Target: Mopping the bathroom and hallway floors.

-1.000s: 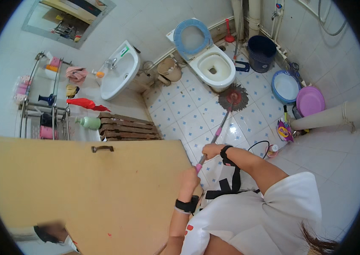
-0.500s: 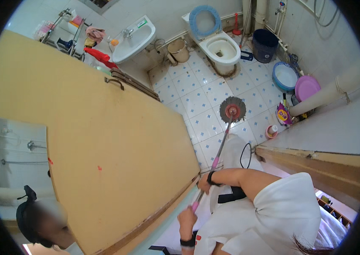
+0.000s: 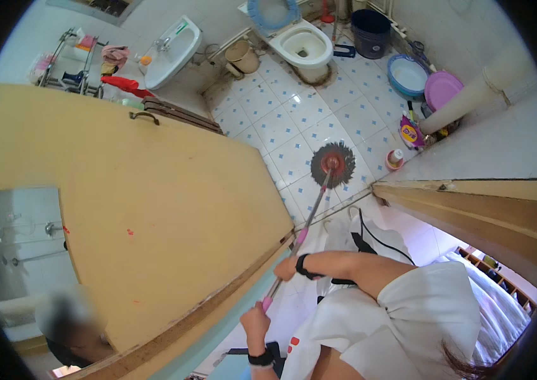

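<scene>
left hand (image 3: pixel 256 321): i see it curled closed around the mop (image 3: pixel 302 235) near its pink upper end.
right hand (image 3: pixel 286 268): wrapped around the same pole, one o'clock from the left.
mop head (image 3: pixel 333 164): spread on tiled floor (image 3: pixel 360 120), one o'clock from the right hand.

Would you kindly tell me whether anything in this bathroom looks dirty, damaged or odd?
Yes: brownish grime edges the base of the toilet, standing out against the pale floor tiles. Small red marks dot the plain yellowish door.
</scene>
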Demonstrator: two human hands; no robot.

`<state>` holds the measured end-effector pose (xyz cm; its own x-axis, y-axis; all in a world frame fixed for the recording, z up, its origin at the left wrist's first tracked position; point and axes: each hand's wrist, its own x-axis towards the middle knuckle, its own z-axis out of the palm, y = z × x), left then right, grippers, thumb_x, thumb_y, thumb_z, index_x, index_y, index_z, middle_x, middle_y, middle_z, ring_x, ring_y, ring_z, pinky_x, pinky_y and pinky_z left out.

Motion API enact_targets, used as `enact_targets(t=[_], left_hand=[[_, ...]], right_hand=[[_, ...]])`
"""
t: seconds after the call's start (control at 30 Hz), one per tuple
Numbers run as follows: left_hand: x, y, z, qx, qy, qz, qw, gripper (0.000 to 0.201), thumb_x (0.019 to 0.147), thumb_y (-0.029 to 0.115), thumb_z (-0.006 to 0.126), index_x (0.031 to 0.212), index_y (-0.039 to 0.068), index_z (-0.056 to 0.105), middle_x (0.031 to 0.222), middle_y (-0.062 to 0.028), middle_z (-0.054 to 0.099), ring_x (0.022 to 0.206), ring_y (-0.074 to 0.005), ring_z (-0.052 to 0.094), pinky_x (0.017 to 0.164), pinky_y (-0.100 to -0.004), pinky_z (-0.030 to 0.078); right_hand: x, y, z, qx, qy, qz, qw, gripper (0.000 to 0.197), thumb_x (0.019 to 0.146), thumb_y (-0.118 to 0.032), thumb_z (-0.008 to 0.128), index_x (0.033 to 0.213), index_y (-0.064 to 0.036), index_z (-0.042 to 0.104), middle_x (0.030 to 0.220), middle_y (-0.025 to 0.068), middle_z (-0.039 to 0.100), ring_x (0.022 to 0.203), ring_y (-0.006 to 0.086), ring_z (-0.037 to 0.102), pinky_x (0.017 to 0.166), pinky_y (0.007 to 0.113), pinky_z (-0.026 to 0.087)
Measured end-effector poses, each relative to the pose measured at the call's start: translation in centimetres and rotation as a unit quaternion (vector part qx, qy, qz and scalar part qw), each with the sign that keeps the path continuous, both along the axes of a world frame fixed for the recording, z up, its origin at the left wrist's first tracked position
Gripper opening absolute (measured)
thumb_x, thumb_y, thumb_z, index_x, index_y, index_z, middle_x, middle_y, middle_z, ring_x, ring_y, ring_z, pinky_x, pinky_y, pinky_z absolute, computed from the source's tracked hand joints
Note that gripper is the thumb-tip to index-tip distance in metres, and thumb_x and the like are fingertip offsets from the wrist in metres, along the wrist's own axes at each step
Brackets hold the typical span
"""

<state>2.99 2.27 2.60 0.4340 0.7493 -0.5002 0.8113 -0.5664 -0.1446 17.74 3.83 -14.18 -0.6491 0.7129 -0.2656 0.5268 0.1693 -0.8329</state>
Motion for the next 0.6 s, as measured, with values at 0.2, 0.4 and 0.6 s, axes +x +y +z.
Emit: enact_targets(t=[0.2,0.4,0.6], left_hand=[[12.9,0.3,-5.2,-0.035,-0.111,-0.050,0.992,0.012,0.064,0.005,0.048,0.076,0.007,0.051,0.062,-0.0158,0.054,0.060,-0.0318,0.054,0.051,-0.0412,0.040],[21.6,-3.0,-10.1,-0.071,-0.188,-0.116,0.973,0.008,0.067,0.006,0.046,0.075,0.004,0.048,0.059,-0.0158,0.054,0.055,-0.0299,0.055,0.048,-0.0397,0.041],[15.7,-4.6,-10.0,-0.089,-0.151,-0.130,0.976,0.011,0.067,0.006,0.047,0.077,0.003,0.046,0.056,-0.0145,0.054,0.053,-0.0299,0.054,0.047,-0.0394,0.041]], right_hand=[[13.5,-1.9,-3.6,-0.010,-0.075,-0.142,0.987,0.018,0.058,-0.012,0.053,0.072,-0.0025,0.058,0.072,0.0154,0.057,0.070,0.0299,0.055,0.059,0.038,0.044],[23.1,-6.3,-5.0,-0.055,-0.217,-0.230,0.947,0.018,0.062,-0.018,0.059,0.074,-0.0050,0.059,0.078,0.0162,0.057,0.075,0.0295,0.055,0.064,0.036,0.045],[17.1,-8.5,-8.1,-0.020,-0.203,-0.197,0.959,0.015,0.065,-0.013,0.054,0.075,-0.0026,0.059,0.080,0.0175,0.056,0.079,0.0305,0.053,0.066,0.037,0.044]])
